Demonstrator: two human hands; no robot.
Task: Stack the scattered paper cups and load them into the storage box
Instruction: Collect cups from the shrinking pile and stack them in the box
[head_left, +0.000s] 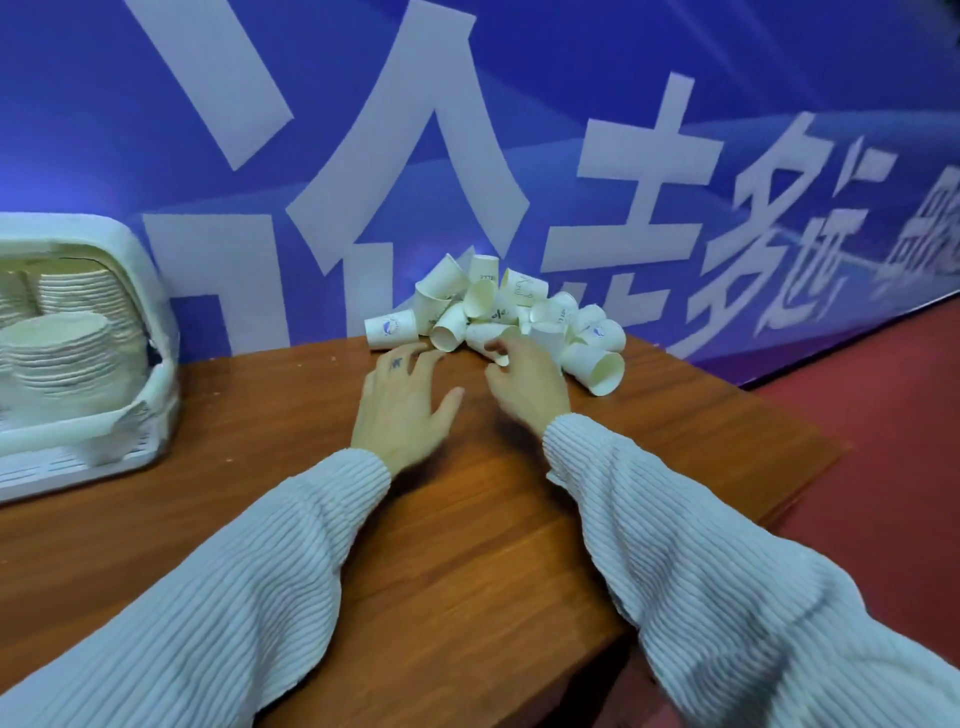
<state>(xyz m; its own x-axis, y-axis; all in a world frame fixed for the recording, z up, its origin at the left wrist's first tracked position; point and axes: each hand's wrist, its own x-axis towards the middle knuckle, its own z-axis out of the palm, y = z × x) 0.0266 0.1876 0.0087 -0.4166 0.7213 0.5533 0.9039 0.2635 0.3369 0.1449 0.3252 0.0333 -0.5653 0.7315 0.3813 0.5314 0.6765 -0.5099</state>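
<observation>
A pile of several white paper cups lies tumbled at the far edge of the wooden table, against the blue banner. My left hand hovers just in front of the pile with fingers spread and holds nothing. My right hand reaches into the pile, its fingers curled at a lying cup; whether they grip it is unclear. A white storage box stands at the far left, with stacks of cups lying inside.
The blue banner with large white characters rises right behind the table. The table's right edge falls off to a red floor. Bare wood lies between the box and the pile.
</observation>
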